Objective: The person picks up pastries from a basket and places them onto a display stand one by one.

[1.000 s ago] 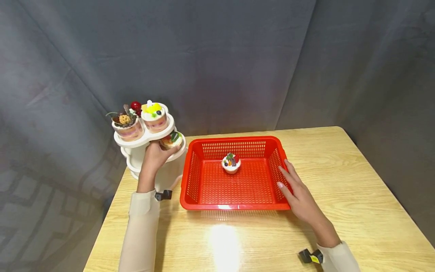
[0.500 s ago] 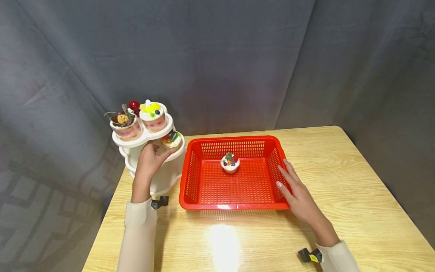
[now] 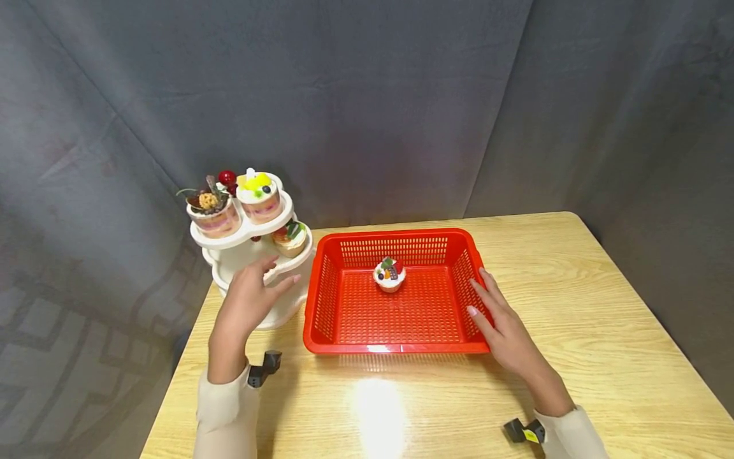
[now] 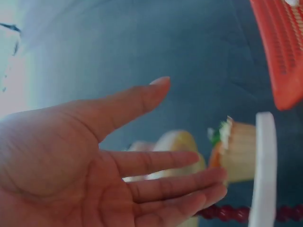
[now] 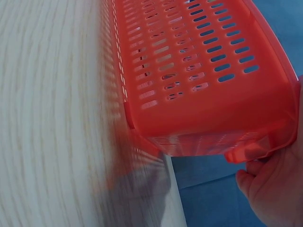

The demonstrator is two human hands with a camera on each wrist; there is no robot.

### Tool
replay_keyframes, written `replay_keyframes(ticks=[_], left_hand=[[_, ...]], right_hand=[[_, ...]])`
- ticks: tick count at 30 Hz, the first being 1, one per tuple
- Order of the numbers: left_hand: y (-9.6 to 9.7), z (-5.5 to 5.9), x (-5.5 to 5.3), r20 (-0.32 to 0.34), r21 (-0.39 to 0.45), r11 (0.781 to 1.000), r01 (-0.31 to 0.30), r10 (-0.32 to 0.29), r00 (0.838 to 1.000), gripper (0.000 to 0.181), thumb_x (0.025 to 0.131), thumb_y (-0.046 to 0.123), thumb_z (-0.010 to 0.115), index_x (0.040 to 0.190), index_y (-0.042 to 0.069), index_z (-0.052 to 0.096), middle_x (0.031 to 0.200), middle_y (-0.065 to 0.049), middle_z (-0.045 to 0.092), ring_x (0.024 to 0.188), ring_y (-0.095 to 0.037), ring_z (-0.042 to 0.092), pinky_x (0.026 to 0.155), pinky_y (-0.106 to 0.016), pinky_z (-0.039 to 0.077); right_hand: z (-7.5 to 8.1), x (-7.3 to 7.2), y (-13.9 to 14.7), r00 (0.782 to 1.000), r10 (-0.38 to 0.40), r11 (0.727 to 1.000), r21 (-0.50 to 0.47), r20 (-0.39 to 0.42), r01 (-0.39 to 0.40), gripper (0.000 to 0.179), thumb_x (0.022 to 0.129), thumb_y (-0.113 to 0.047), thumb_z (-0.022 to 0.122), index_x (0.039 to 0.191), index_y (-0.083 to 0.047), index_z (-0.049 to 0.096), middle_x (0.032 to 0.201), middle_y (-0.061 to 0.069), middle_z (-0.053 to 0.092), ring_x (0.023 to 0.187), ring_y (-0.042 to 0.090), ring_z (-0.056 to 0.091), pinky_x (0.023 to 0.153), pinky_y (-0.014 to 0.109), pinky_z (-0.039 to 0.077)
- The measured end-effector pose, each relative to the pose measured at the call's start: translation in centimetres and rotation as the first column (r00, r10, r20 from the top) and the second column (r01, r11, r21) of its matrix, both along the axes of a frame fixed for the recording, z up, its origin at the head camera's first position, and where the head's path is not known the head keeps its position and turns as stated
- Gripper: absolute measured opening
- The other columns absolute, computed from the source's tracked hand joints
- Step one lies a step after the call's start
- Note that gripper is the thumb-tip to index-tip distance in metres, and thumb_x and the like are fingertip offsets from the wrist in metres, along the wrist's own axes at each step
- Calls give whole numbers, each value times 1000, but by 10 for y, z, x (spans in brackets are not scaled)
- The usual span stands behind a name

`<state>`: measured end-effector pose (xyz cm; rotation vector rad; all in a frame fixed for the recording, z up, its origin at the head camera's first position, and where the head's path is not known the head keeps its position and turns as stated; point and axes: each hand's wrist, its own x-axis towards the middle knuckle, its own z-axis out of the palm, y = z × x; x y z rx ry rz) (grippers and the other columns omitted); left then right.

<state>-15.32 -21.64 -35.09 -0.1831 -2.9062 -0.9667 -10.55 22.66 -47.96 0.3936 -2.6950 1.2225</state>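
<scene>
My left hand [image 3: 248,298] is open, in front of a white tiered cake stand [image 3: 229,241], with nothing between thumb and fingers. Close beyond its fingertips a fruit-topped tart cup [image 3: 291,246] sits on the stand's lower tier. In the left wrist view the palm faces the camera and the tart cup [image 4: 239,153] shows past the fingers. My right hand [image 3: 504,328] holds the right rim of a red plastic basket [image 3: 395,350], thumb and fingertips over the edge. The right wrist view shows fingers [image 5: 253,175] bent below the rim. Another fruit-topped cup [image 3: 389,278] stands inside the basket.
The stand's top tier bears a chocolate-topped cake cup [image 3: 215,217], a yellow-fruit cake cup [image 3: 260,201] and red cherries [image 3: 227,178]. A wooden table [image 3: 573,306] carries everything. Grey cloth [image 3: 367,115] hangs behind it.
My left hand has let go of the tart cup on the lower tier and drawn back toward me, fingers opening. The cup stays on the tier. The right hand and basket have hardly moved.
</scene>
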Motion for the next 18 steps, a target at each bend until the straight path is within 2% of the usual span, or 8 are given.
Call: replay_keyframes(ticks=[5, 8, 10, 12, 14, 16, 18], left_hand=[[10, 7, 4, -52, 52, 995, 91, -88, 995, 50, 92, 24, 77, 136, 3, 63, 114, -20, 72, 106, -37, 69, 95, -56, 51], [19, 8, -2, -91, 107, 982, 155, -146, 985, 44, 92, 21, 77, 131, 5, 67, 107, -14, 75, 98, -31, 72, 91, -51, 55], [26, 7, -9, -110, 147, 967, 209, -194, 975, 41, 92, 19, 77, 129, 5, 68, 108, -14, 74, 100, -31, 71, 92, -50, 55], [33, 5, -17, -114, 198, 942, 272, -253, 961, 39, 91, 16, 77, 128, 6, 69, 111, -13, 74, 103, -30, 70, 94, -49, 55], [39, 1, -26, -103, 256, 907, 333, -317, 943, 42, 91, 16, 77, 131, 8, 67, 115, -12, 73, 108, -29, 69, 96, -50, 53], [43, -5, -35, -87, 327, 860, 391, -385, 919, 43, 92, 15, 77, 133, 10, 66, 117, -11, 73, 110, -30, 68, 97, -51, 52], [47, -11, -45, -72, 403, 801, 443, -455, 888, 44, 92, 13, 76, 135, 11, 65, 118, -10, 72, 112, -31, 67, 96, -50, 53]], right_hand=[[0, 0, 0, 1000, -3, 1000, -1, -1, 3, 58, 107, -25, 53, 157, -3, 34, 170, 7, 11, 155, 34, 10, 114, 69, 22], [1, 1, 0, 1000, -3, 1000, 0, -2, 3, 58, 107, -25, 52, 157, -3, 34, 170, 7, 11, 155, 34, 10, 114, 69, 22], [3, 1, 1, 1000, -4, 1000, -3, -3, 4, 58, 107, -25, 52, 157, -2, 34, 170, 8, 11, 155, 35, 10, 115, 68, 21], [3, 1, 2, 1000, -4, 1000, -4, -5, 4, 58, 107, -25, 52, 157, -1, 34, 170, 9, 11, 155, 35, 10, 116, 67, 20], [2, 1, 2, 1000, -5, 1000, -1, -8, 5, 58, 107, -25, 52, 157, -2, 34, 170, 9, 11, 155, 35, 10, 116, 66, 19], [1, 1, 2, 1000, -2, 1000, 3, -9, 2, 58, 107, -25, 53, 157, -2, 34, 170, 8, 10, 155, 35, 10, 117, 66, 20], [0, 0, 2, 1000, 1, 1000, 6, -8, -1, 58, 107, -25, 53, 157, -2, 33, 170, 7, 10, 155, 34, 10, 116, 65, 20]])
